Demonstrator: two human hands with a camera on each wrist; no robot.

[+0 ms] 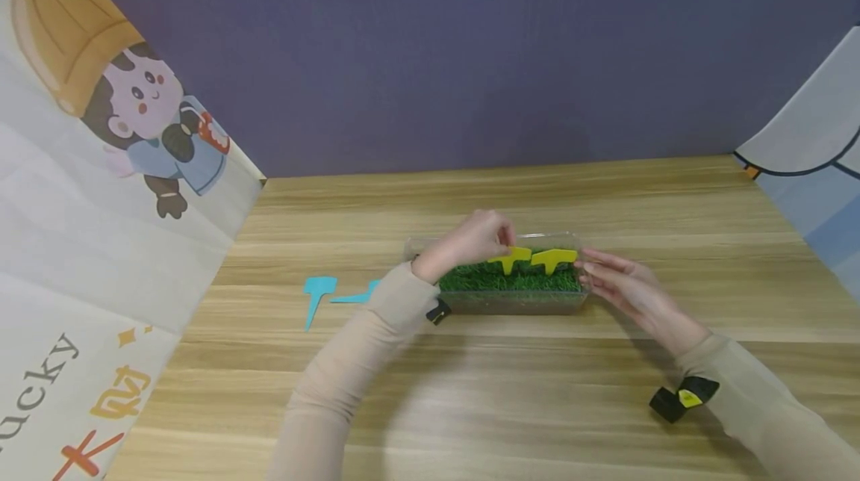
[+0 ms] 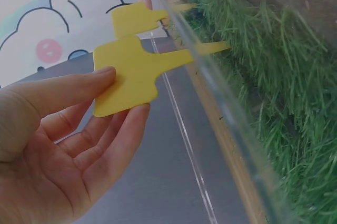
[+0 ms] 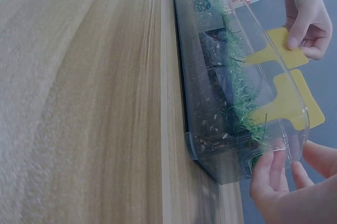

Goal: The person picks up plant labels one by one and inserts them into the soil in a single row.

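Note:
A clear plastic planter box (image 1: pixel 510 305) holds green artificial grass (image 1: pixel 497 281). Two yellow T-shaped plant labels stand with their stems in the grass. My left hand (image 1: pixel 473 237) pinches the head of the left yellow label (image 2: pixel 124 79) between thumb and fingers. The right yellow label (image 1: pixel 554 258) stands beside it, untouched by the left hand. At the box's right end, my right hand (image 1: pixel 634 293) rests its fairly straight fingertips (image 3: pixel 266 174) against the clear wall. How deep the label stems reach is hidden by the grass.
Two blue plant labels lie on the wooden table left of the box: one blue label (image 1: pixel 319 290) in full view, another blue label (image 1: pixel 359 296) partly behind the left forearm. A dark panel (image 1: pixel 470 55) rises behind the table, with a printed sheet (image 1: pixel 121 242) at the left.

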